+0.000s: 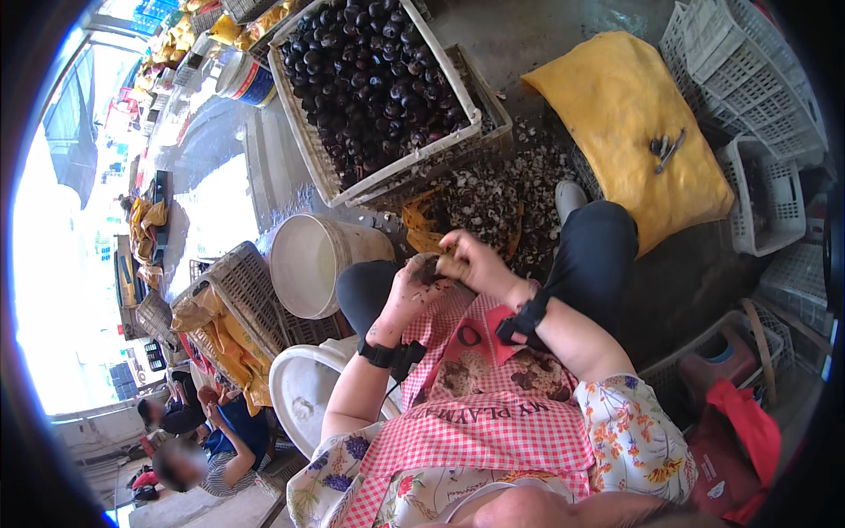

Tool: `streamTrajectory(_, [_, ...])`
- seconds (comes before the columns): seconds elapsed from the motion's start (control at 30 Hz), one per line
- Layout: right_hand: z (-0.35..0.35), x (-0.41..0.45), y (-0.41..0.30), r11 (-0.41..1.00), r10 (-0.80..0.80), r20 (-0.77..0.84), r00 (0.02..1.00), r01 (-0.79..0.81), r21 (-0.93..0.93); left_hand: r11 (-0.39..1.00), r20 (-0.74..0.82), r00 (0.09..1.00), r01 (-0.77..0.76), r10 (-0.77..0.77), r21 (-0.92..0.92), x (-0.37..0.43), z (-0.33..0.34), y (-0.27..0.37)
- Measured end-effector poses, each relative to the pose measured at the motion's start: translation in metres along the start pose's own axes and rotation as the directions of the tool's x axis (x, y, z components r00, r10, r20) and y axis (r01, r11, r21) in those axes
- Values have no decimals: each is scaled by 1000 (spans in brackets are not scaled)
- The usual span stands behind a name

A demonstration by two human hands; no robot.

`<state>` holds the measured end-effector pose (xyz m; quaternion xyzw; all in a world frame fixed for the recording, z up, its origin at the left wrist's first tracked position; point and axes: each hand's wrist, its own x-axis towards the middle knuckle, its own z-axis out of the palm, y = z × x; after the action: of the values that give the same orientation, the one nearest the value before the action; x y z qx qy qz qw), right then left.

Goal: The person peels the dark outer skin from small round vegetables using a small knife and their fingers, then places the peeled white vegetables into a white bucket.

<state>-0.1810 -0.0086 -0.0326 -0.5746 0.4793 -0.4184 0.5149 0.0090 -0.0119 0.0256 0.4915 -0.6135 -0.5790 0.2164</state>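
Observation:
My left hand [412, 287], smeared with dark dirt, is curled around a small dark brown piece [428, 265], which looks like a water chestnut. Close against it is my right hand [482, 264], blurred and with bent fingers; whether it holds a small tool is hidden. Both hands are above my lap, over a red checked apron [462, 422] with brown stains. Beyond them stands a white plastic crate [403, 165] full of dark, shiny water chestnuts [376, 79]. White and brown peelings [488, 198] cover the floor between the crate and my feet.
A white bucket [330, 264] stands by my left knee, with a white lidded tub [307, 396] nearer me. On the right, a stuffed yellow sack [634, 125] bears small tools [670, 152]. Plastic crates [739, 72] are stacked beyond. Other people [224, 442] sit at lower left.

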Motion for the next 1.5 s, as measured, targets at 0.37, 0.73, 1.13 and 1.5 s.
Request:
streamTrajectory(0.37, [7, 2, 83, 965, 171, -323, 931, -92, 245, 964, -50, 997, 45, -60, -261, -7, 4, 4])
streamTrajectory(0.73, [-11, -11, 55, 949, 207, -231, 951, -252, -190, 945, 67, 978, 206, -196, -253, -18, 9, 19])
streamTrajectory(1.13, [-12, -9, 98, 892, 328, -318, 890, -402, -207, 934, 26, 987, 157, -156, -320, -19, 11, 24])
streamTrajectory(1.5, [-15, -10, 108, 930, 319, -324, 891, -360, -73, 938, -31, 983, 165, -183, -305, -20, 7, 17])
